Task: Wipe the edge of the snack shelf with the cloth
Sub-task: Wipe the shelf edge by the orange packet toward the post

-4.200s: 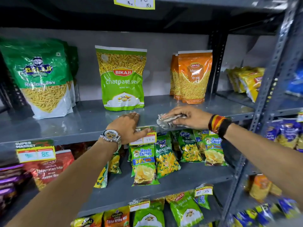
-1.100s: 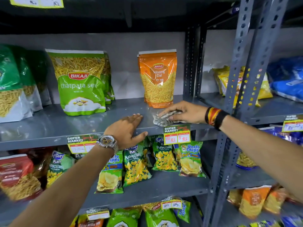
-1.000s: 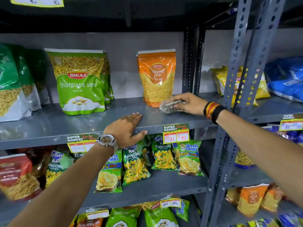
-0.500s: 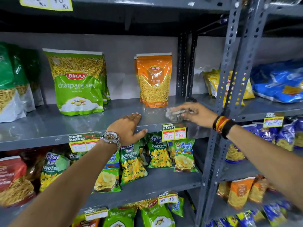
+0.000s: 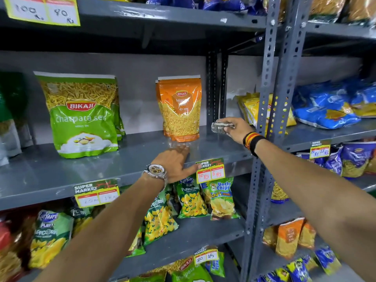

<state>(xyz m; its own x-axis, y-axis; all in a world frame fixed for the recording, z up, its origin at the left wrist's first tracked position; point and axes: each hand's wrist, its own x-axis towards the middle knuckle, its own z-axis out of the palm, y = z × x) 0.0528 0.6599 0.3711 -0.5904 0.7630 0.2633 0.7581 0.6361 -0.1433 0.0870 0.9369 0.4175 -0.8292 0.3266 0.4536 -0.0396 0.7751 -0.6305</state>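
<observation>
From the head camera, your right hand [image 5: 234, 128] is raised at the far right end of the grey snack shelf [image 5: 61, 169], fingers pinched closed around a small crumpled grey cloth [image 5: 220, 127]; the cloth sticks out to the left of your fingertips and looks lifted just off the shelf surface, close to the dark rear upright [image 5: 212, 88]. Just left of that hand stands the orange Moong Dal pouch [image 5: 180, 108], upright and apart from the cloth. Your left hand [image 5: 175, 162], wearing a wristwatch [image 5: 155, 170], lies flat and open on the front of the shelf, palm down, holding nothing, its thumb beside a price tag [image 5: 210, 170] fixed to the shelf's front edge. Well to the left of your left hand stands a green Bikaji chatpata sev bag [image 5: 81, 117]. Bands [image 5: 252, 139] circle your right wrist, which sits just in front of the perforated grey post [image 5: 270, 98]. Below your left hand, small chip packets [image 5: 220, 198] lean on the lower shelf.
</observation>
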